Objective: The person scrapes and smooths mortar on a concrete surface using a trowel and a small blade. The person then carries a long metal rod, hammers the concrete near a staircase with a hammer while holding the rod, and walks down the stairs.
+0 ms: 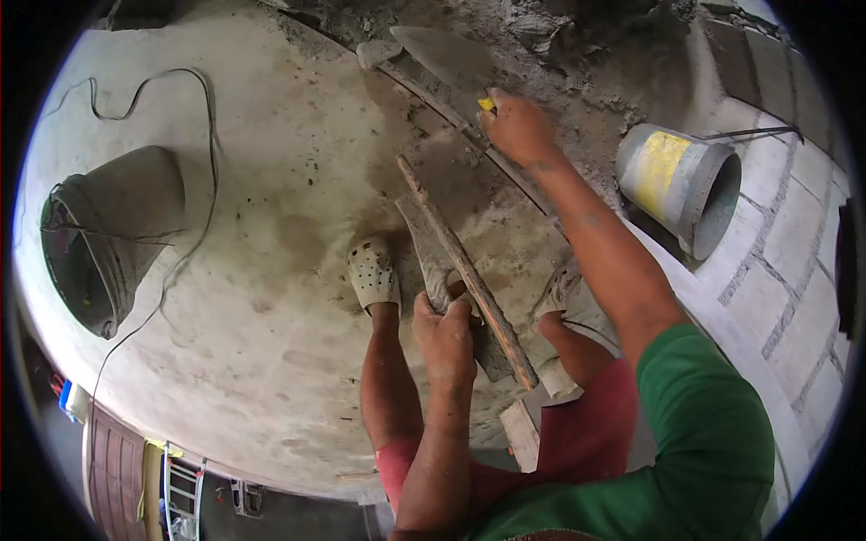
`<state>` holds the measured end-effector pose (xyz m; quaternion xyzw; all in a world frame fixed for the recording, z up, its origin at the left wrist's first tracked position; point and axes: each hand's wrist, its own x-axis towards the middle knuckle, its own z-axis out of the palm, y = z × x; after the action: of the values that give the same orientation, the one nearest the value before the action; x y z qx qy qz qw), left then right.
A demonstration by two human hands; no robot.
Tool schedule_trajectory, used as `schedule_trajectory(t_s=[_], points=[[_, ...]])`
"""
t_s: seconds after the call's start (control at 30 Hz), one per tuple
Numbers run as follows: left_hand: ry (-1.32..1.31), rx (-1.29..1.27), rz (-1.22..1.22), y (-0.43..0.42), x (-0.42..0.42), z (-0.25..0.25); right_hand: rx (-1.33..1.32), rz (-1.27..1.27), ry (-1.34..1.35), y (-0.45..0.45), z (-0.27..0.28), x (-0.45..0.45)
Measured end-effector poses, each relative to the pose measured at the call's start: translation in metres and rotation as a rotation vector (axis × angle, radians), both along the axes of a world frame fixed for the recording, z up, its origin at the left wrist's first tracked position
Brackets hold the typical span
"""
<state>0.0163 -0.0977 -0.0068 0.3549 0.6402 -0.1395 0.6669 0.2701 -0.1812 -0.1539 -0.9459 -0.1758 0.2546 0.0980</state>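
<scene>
My right hand (521, 129) is closed around the yellow handle (488, 104) of a trowel, whose grey pointed blade (442, 56) lies over the wet mortar (577, 63). Nearer my body, my left hand (445, 335) grips a flat mortar-smeared board (428, 248) by a part its fingers mostly cover. A long rough wooden stick (469, 270) slants just to the right of that hand, close over the board; whether it touches the board is unclear. Beside the trowel blade sits a small grey lump (378, 54).
A grey bucket with a yellow label (663, 176) lies tipped by the block wall (767, 252). Another bucket (144, 198) lies at the left near a black cable (214, 135). A long thin strip (433, 104) edges the mortar. My feet in clogs (372, 270) stand either side of the board.
</scene>
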Motion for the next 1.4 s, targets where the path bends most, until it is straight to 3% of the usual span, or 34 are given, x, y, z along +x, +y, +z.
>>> schedule_trajectory(t_s=[0.17, 0.23, 0.37, 0.47, 0.53, 0.6, 0.67, 0.77, 0.87, 0.97, 1.07, 1.17, 1.27, 1.33, 1.4], points=[[-0.012, 0.021, 0.024, -0.008, -0.003, 0.000, 0.007, -0.051, 0.003, 0.018, -0.050, -0.002], [-0.013, 0.010, 0.024, -0.009, -0.004, 0.001, -0.117, -0.042, 0.216, 0.025, -0.023, 0.005], [-0.020, 0.015, -0.010, -0.005, -0.005, 0.001, -0.217, 0.112, 0.394, 0.002, 0.034, 0.015], [-0.062, 0.040, -0.018, -0.005, -0.008, -0.003, -0.143, 0.061, 0.195, 0.002, 0.033, 0.017], [-0.047, 0.028, -0.008, -0.001, -0.002, 0.004, 0.128, 0.169, 0.184, 0.023, 0.016, 0.030], [-0.031, 0.015, -0.001, -0.001, -0.003, 0.004, 0.100, 0.287, 0.025, 0.052, -0.011, 0.040], [-0.033, 0.028, -0.016, -0.004, -0.011, -0.002, -0.093, 0.304, 0.189, 0.106, -0.012, 0.048], [-0.016, 0.010, -0.009, -0.003, -0.009, 0.001, 0.085, 0.207, 0.128, 0.123, -0.063, 0.046], [-0.014, 0.041, -0.096, 0.004, -0.010, 0.005, 0.090, 0.338, 0.076, 0.122, -0.057, 0.070], [-0.024, 0.029, -0.026, 0.009, -0.005, 0.011, 0.096, 0.252, -0.046, 0.112, -0.063, 0.061], [-0.037, 0.031, -0.016, 0.010, -0.012, 0.007, -0.061, 0.298, -0.114, 0.110, -0.056, 0.040], [-0.076, 0.041, 0.015, 0.016, -0.016, 0.005, -0.142, 0.386, -0.051, 0.090, 0.007, 0.048], [-0.040, 0.007, 0.024, 0.020, -0.012, 0.009, -0.254, 0.441, -0.003, 0.052, 0.022, 0.064], [-0.032, 0.019, 0.001, 0.021, -0.008, 0.012, -0.057, 0.281, -0.065, 0.033, 0.026, 0.062], [-0.016, 0.049, -0.029, 0.021, -0.008, 0.010, -0.184, 0.261, 0.084, 0.034, 0.027, 0.060]])
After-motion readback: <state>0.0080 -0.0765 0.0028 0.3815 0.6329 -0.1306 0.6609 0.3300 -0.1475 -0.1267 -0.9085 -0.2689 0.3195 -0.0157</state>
